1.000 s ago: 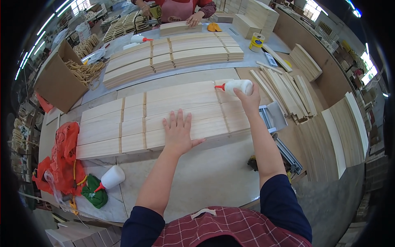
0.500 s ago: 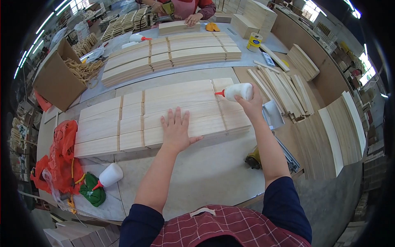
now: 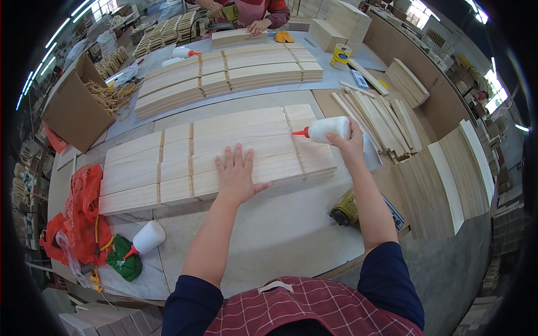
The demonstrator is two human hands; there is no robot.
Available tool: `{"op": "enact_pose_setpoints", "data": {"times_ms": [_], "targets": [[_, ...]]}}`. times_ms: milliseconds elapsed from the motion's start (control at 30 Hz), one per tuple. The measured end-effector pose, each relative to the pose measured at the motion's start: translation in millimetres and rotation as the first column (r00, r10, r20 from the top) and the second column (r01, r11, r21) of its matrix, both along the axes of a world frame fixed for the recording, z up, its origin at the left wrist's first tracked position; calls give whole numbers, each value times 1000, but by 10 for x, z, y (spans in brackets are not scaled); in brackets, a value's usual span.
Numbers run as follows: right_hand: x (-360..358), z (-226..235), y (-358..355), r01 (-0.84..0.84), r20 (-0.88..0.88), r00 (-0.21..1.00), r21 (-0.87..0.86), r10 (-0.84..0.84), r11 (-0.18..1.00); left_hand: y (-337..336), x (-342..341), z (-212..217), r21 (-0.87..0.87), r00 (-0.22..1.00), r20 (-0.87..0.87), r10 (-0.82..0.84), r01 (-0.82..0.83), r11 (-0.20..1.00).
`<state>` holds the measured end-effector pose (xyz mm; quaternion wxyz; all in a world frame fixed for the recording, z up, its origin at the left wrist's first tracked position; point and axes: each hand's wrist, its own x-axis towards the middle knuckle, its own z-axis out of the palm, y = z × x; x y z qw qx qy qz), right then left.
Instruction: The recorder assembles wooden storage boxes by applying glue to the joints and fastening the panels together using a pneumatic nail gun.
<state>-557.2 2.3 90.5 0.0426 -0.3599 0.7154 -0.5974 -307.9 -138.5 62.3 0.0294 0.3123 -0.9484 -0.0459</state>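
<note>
My left hand (image 3: 236, 178) lies flat with fingers spread on a stack of pale wooden boards (image 3: 131, 169). Narrow grooves run across these boards from front to back. In my right hand (image 3: 350, 144) is a white glue bottle (image 3: 328, 130), tipped nearly level. Its red nozzle (image 3: 300, 133) points left, at the groove near the boards' right end. A whitish line shows in the far part of that groove. Whether the tip touches the wood I cannot tell.
Another grooved board stack (image 3: 224, 73) lies beyond. Across the table a person (image 3: 259, 27) works with a nail gun. A second glue bottle (image 3: 149, 237) rests on a green cloth (image 3: 124, 259) beside a red plastic bag (image 3: 84, 210). Wooden strips (image 3: 378, 120) and a nail gun (image 3: 344, 210) lie right.
My right hand has drawn the glue bottle slightly nearer along the groove and tipped it closer to level. My left hand stays pressed on the boards. The whole view has shifted slightly.
</note>
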Motion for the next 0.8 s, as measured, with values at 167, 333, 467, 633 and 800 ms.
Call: {"op": "enact_pose_setpoints", "data": {"times_ms": [167, 333, 467, 633, 800], "targets": [[49, 161, 153, 88, 653, 707, -462, 271, 883, -9, 24, -6, 0, 1000, -5, 4, -4, 1000], [153, 45, 258, 163, 626, 769, -391, 131, 906, -17, 18, -28, -8, 1000, -6, 11, -11, 1000], [305, -23, 169, 225, 469, 880, -284, -70, 932, 1, 20, -3, -11, 1000, 1, 13, -13, 1000], [325, -112, 44, 174, 279, 954, -221, -109, 959, -2, 12, -14, -9, 1000, 0, 11, -11, 1000], [296, -138, 58, 142, 146, 982, -168, -118, 975, -10, 24, -16, -8, 1000, 2, 16, -16, 1000]]}}
